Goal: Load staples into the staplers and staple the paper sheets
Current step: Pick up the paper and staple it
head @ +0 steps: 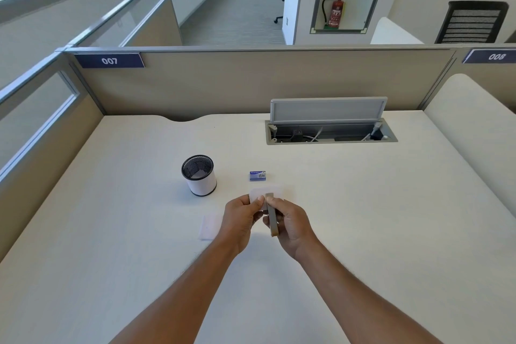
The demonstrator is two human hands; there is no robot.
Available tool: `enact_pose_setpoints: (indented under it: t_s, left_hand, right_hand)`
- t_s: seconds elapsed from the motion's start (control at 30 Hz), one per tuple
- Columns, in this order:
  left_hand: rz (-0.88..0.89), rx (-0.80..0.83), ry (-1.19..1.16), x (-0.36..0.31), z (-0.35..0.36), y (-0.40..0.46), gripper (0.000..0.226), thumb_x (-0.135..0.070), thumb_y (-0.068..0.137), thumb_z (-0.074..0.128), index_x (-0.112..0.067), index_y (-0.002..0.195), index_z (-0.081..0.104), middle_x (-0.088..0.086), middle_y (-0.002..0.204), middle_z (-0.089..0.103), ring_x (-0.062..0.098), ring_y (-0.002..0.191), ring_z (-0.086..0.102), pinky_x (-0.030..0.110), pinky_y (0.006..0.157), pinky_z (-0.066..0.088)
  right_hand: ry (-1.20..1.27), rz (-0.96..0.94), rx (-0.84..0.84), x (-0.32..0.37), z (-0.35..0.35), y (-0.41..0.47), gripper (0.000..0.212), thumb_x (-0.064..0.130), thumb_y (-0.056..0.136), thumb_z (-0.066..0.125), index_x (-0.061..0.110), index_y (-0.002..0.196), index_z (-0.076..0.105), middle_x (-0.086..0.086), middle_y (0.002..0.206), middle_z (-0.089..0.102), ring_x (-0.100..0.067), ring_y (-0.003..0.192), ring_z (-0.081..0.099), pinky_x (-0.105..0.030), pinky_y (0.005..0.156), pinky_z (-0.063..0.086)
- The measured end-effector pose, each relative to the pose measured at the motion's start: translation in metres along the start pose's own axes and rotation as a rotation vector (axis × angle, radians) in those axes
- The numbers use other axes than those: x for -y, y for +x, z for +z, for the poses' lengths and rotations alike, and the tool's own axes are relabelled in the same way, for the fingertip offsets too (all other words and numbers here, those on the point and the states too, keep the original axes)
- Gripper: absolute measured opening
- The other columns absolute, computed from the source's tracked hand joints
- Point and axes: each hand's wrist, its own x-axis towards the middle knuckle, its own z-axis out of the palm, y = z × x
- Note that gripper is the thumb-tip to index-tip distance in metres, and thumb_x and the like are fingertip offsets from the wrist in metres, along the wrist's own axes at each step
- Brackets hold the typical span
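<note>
My right hand (290, 222) grips the stapler (271, 215) above the bench (363, 204) middle, its nose over the paper sheets (262, 195) pinched in my left hand (242, 213). Stapling looks underway; another sheet (210, 227) waits nearby, the staple box (258, 176) beyond. Any staples already driven are too small to see.

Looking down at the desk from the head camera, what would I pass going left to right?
Mesh pen cup → loose paper sheets → left hand → stapler in the right hand → open cable hatch, further back.
</note>
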Motion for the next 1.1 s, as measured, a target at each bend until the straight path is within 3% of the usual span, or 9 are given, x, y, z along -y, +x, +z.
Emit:
enact_pose_setpoints:
  t_s: [0.2, 0.4, 0.47, 0.53, 0.67, 0.77, 0.87, 1.0, 1.1]
  left_hand:
    - [-0.045, -0.131, -0.001, 0.005, -0.007, 0.005, 0.017, -0.003, 0.096, 0.061, 0.009, 0.1, 0.072, 0.017, 0.092, 0.075, 0.025, 0.083, 0.067, 0.033, 0.081, 0.055]
    - [-0.059, -0.206, -0.031, 0.001, -0.011, 0.008, 0.011, -0.001, 0.096, 0.062, 0.004, 0.1, 0.07, 0.014, 0.098, 0.072, 0.022, 0.082, 0.064, 0.031, 0.076, 0.056]
    - [-0.063, -0.217, -0.034, 0.0, -0.013, 0.007, 0.008, 0.0, 0.095, 0.063, 0.003, 0.098, 0.07, 0.014, 0.097, 0.071, 0.021, 0.08, 0.064, 0.03, 0.075, 0.056]
    - [-0.063, -0.216, -0.031, -0.001, -0.016, 0.006, 0.007, 0.001, 0.094, 0.064, 0.004, 0.097, 0.07, 0.014, 0.096, 0.071, 0.021, 0.079, 0.064, 0.03, 0.074, 0.057]
    - [-0.056, -0.233, -0.02, -0.003, -0.024, 0.005, 0.012, 0.001, 0.092, 0.066, 0.006, 0.103, 0.069, 0.015, 0.098, 0.072, 0.022, 0.082, 0.064, 0.029, 0.074, 0.057]
    - [-0.049, -0.25, -0.008, -0.005, -0.032, 0.005, 0.013, 0.001, 0.092, 0.065, 0.005, 0.104, 0.069, 0.014, 0.098, 0.073, 0.021, 0.081, 0.065, 0.029, 0.074, 0.057]
    - [-0.049, -0.264, -0.004, -0.006, -0.042, 0.004, 0.011, 0.002, 0.092, 0.066, 0.005, 0.102, 0.069, 0.014, 0.099, 0.072, 0.021, 0.08, 0.064, 0.03, 0.074, 0.057]
    - [-0.051, -0.273, -0.003, -0.008, -0.052, 0.005, 0.009, 0.002, 0.092, 0.065, 0.004, 0.099, 0.069, 0.013, 0.097, 0.072, 0.021, 0.08, 0.063, 0.031, 0.075, 0.056]
    - [-0.048, -0.272, 0.0, -0.011, -0.057, 0.005, 0.007, 0.002, 0.092, 0.065, 0.003, 0.097, 0.07, 0.012, 0.095, 0.073, 0.022, 0.08, 0.063, 0.032, 0.077, 0.056]
  right_hand:
    - [0.085, 0.052, 0.027, -0.004, -0.004, 0.002, 0.022, 0.019, 0.089, 0.069, 0.002, 0.102, 0.072, -0.008, 0.083, 0.065, -0.017, 0.073, 0.059, -0.03, 0.071, 0.051]
    - [0.047, 0.029, -0.106, -0.009, -0.017, 0.013, 0.028, 0.028, 0.091, 0.072, 0.003, 0.103, 0.073, -0.005, 0.08, 0.063, -0.019, 0.076, 0.06, -0.031, 0.079, 0.057]
    - [-0.064, 0.014, -0.184, -0.013, -0.018, 0.019, 0.02, 0.023, 0.091, 0.073, 0.004, 0.096, 0.074, -0.005, 0.079, 0.062, -0.019, 0.074, 0.059, -0.032, 0.082, 0.057]
    - [-0.205, 0.012, -0.229, -0.016, -0.018, 0.025, 0.009, 0.015, 0.091, 0.068, 0.008, 0.089, 0.073, -0.005, 0.078, 0.06, -0.02, 0.071, 0.057, -0.033, 0.074, 0.053]
    - [-0.677, -0.059, -0.246, -0.025, -0.013, 0.042, 0.016, 0.018, 0.086, 0.059, 0.011, 0.072, 0.059, -0.007, 0.065, 0.055, -0.024, 0.062, 0.048, -0.029, 0.059, 0.038]
    - [-1.095, -0.162, -0.289, -0.033, -0.004, 0.056, 0.023, 0.027, 0.087, 0.061, 0.012, 0.071, 0.053, -0.002, 0.082, 0.065, -0.024, 0.072, 0.052, -0.029, 0.062, 0.037]
    - [-1.299, -0.261, -0.328, -0.039, 0.008, 0.07, 0.036, 0.029, 0.092, 0.056, 0.018, 0.063, 0.039, -0.009, 0.102, 0.07, -0.031, 0.083, 0.057, -0.032, 0.065, 0.039]
    - [-1.403, -0.314, -0.284, -0.044, 0.015, 0.086, 0.036, 0.034, 0.102, 0.044, 0.01, 0.078, 0.054, -0.017, 0.108, 0.067, -0.032, 0.123, 0.054, -0.036, 0.086, 0.046]
    - [-1.462, -0.326, -0.271, -0.047, 0.02, 0.096, 0.037, 0.033, 0.102, 0.044, 0.001, 0.1, 0.062, -0.018, 0.106, 0.066, -0.032, 0.121, 0.054, -0.038, 0.096, 0.044]
